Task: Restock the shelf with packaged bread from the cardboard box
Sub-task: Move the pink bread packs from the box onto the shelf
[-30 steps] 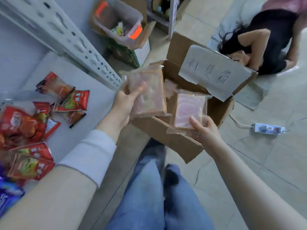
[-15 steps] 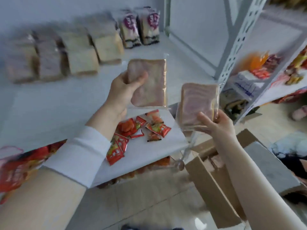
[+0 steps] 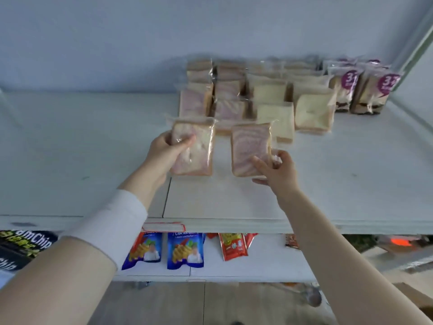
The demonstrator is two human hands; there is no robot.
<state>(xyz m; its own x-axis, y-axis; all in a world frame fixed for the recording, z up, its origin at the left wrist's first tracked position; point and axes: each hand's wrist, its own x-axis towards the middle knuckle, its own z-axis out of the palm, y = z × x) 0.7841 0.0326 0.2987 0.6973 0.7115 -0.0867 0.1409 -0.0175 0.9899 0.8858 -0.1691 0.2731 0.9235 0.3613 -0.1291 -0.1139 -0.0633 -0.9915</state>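
My left hand (image 3: 164, 151) grips 1 bread pack (image 3: 194, 153) and my right hand (image 3: 278, 172) pinches the other pack (image 3: 249, 148). Both hover over the shelf (image 3: 328, 195), likely to extend the pink rows (image 3: 225, 109) forward.

Both arms are being held outstretched, side by side.
One bread packet (image 3: 199, 158) is being clasped by the left grip (image 3: 164, 151), thumb laid across its front, a white sleeve (image 3: 112, 219) being worn on that forearm. A second bread packet (image 3: 249, 146) is being pinched at its lower right corner by the right grip (image 3: 278, 172), forearm bare.
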